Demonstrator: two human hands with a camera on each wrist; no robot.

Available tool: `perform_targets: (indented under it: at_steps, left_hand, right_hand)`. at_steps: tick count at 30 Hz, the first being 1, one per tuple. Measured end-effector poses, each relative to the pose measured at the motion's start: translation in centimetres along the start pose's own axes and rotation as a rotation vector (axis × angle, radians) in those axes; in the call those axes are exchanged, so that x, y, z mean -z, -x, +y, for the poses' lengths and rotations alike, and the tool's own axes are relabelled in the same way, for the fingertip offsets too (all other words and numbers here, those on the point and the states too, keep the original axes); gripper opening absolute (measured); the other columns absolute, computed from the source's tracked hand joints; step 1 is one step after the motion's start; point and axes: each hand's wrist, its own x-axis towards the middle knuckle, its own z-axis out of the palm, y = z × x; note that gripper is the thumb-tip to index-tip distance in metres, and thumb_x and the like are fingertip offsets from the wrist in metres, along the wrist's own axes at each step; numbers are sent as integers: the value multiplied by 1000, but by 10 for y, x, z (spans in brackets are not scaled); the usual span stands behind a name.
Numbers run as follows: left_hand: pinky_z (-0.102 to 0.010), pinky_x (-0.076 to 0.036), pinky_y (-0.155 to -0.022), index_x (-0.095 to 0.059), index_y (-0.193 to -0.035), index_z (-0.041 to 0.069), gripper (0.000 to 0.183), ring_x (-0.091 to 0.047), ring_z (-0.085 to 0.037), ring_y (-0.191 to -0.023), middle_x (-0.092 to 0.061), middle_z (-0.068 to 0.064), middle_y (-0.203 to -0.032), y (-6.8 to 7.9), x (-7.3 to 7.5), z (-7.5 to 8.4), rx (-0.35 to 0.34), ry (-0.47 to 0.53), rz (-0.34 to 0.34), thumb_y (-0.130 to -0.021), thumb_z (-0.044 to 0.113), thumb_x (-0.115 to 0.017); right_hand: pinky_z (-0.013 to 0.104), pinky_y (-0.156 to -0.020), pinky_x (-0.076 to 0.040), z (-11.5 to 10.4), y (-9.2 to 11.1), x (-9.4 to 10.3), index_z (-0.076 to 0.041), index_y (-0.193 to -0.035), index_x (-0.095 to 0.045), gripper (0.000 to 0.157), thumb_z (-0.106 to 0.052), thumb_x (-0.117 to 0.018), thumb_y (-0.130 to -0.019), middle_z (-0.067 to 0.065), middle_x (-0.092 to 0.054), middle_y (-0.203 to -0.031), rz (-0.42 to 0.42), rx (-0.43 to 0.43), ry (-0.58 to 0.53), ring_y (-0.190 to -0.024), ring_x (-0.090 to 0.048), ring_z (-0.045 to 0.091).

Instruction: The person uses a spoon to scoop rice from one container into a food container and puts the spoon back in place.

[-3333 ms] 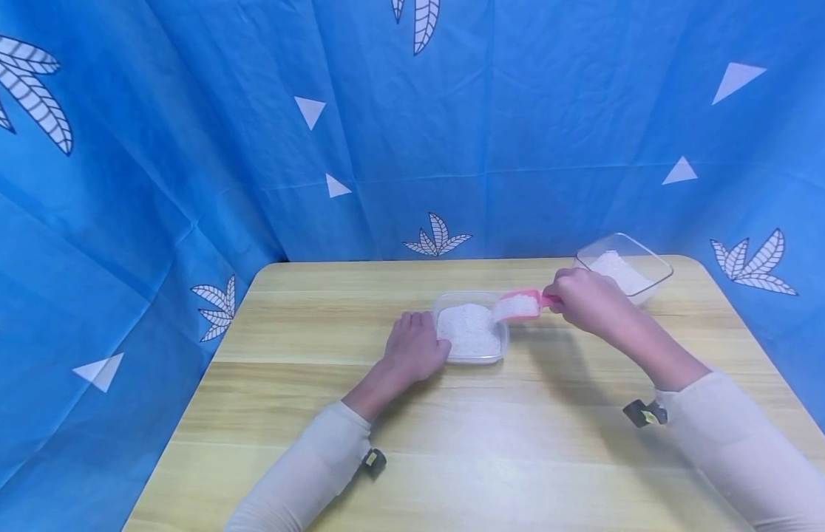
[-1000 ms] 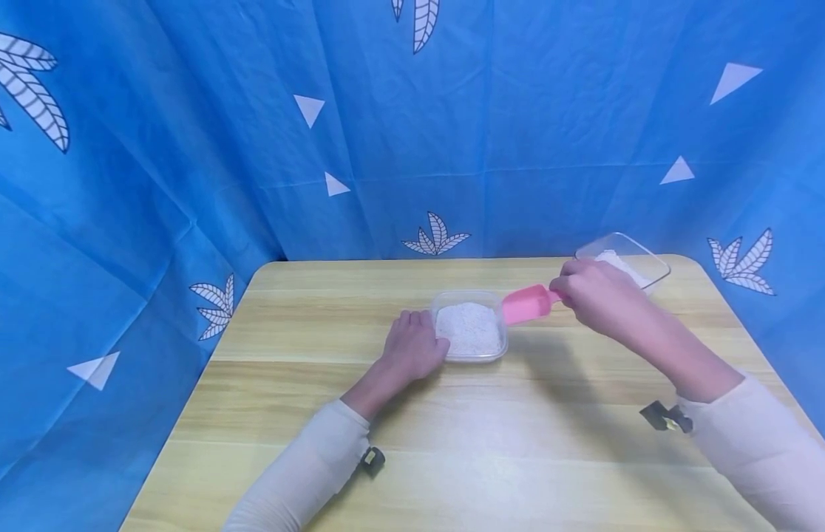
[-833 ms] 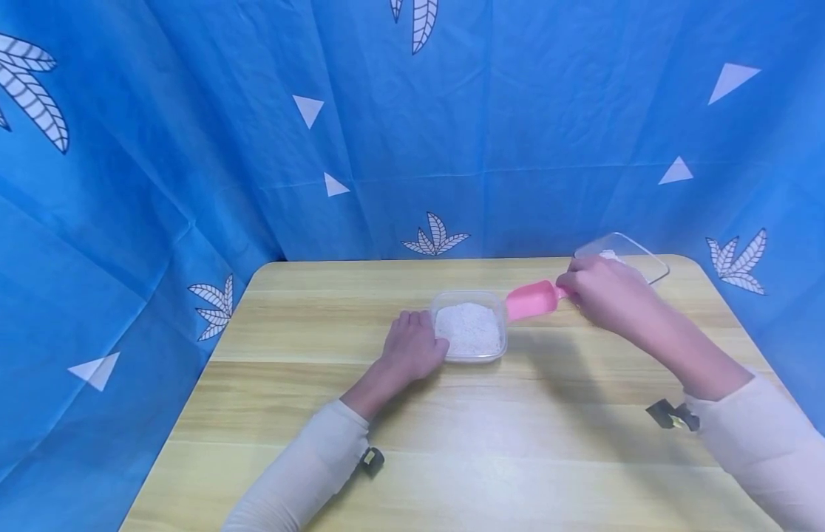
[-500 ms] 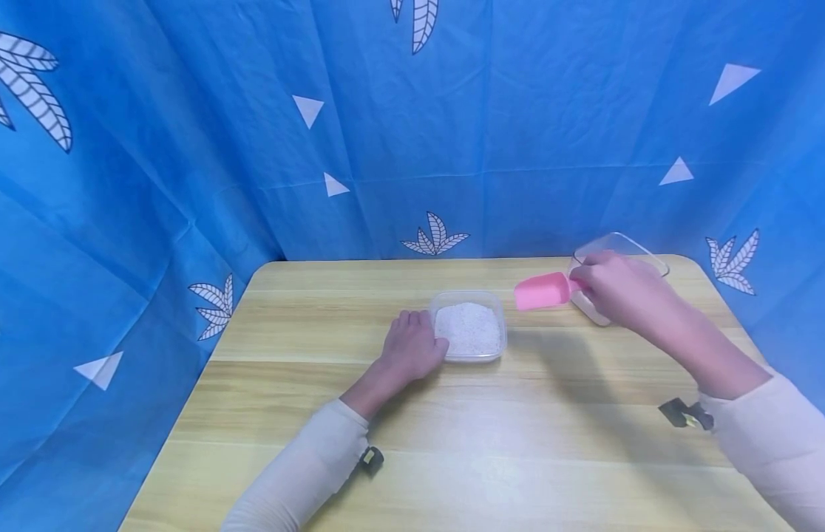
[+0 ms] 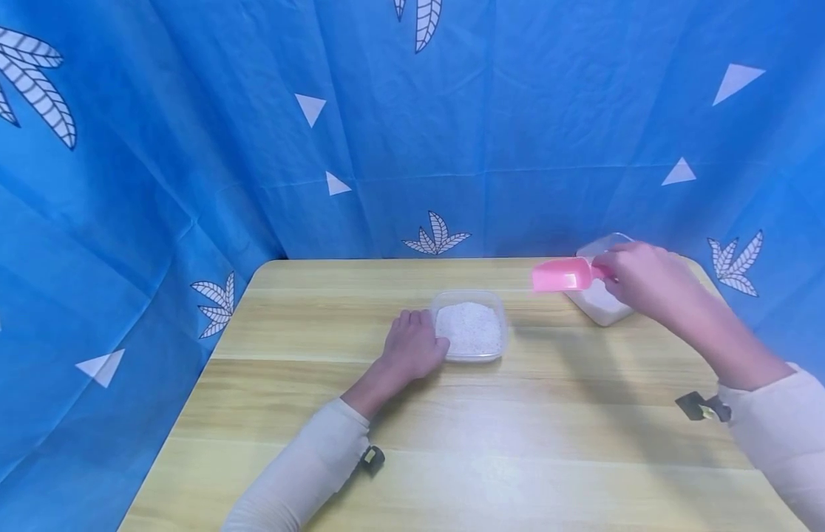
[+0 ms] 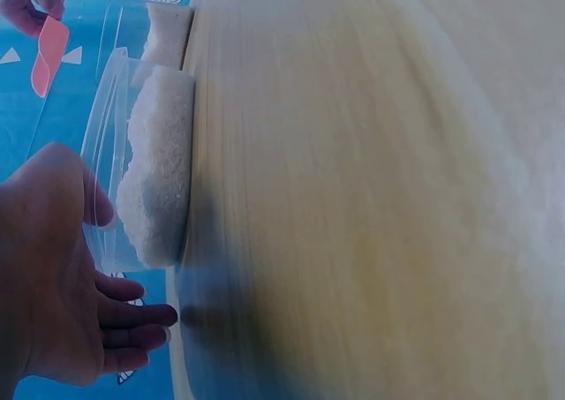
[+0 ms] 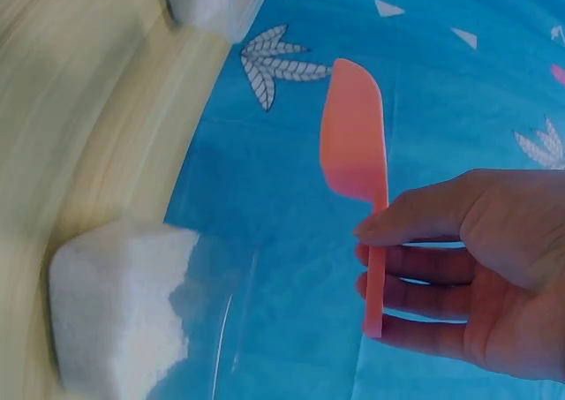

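Note:
My right hand [image 5: 642,277] grips the handle of a pink scoop [image 5: 562,275], raised beside and partly in front of a clear container [image 5: 602,314] at the table's back right. The scoop's bowl shows no powder, and in the right wrist view thumb and fingers pinch its handle [image 7: 375,294]. White powder [image 7: 124,303] lies in that back container. My left hand [image 5: 415,343] holds the left end of a second clear plastic container [image 5: 472,359], its thumb [image 6: 101,207] at the rim and its fingers along the side. White grainy powder [image 5: 469,327] fills much of this one.
The wooden table [image 5: 319,414] has rounded back corners, with a blue patterned cloth [image 5: 386,133] hanging behind and beside it. A small black device [image 5: 371,459] sits at the left sleeve and another black device [image 5: 701,406] at the right sleeve.
The scoop held white powder by the left container earlier; then it emptied. My right hand has carried it right and up toward the back container. The left hand stays put.

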Motion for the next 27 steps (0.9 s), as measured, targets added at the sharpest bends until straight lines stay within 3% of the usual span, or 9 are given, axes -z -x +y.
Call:
perform_targets:
  at_steps: [9, 18, 22, 27]
  left_hand:
    - [-36, -38, -86, -51, -113, 1, 48, -42, -24, -92, -53, -10, -102, -1, -1, 1, -1, 0, 7, -86, 40, -43]
    - [-38, -39, -90, -51, -117, 0, 51, -43, -25, -95, -54, -12, -106, 0, 0, 1, 2, -3, 2, -88, 41, -43]
    - [-38, -39, -91, -51, -118, -1, 52, -43, -25, -96, -54, -12, -106, 0, 0, 1, 2, -9, 6, -88, 41, -42]
    - [-38, -39, -90, -51, -119, -1, 53, -43, -25, -95, -54, -12, -107, -1, -2, 1, -1, -7, 5, -88, 41, -42]
  right_hand:
    - [38, -52, -50, 21, 3, -3, -5, -109, -72, 30, -6, -74, -80, 20, -72, -97, 17, -48, 5, -74, -64, 31]
    - [38, -52, -48, 39, -1, -9, -2, -120, -68, 36, -5, -69, -84, 24, -70, -98, 41, -81, -11, -72, -62, 32]
    - [49, -65, -55, 47, -2, -11, 1, -118, -68, 34, -4, -67, -85, 28, -69, -102, 49, -102, -22, -86, -65, 43]
    - [59, -79, -52, 59, -4, -12, 3, -113, -70, 28, -6, -67, -86, 29, -69, -106, 53, -138, -25, -98, -63, 48]
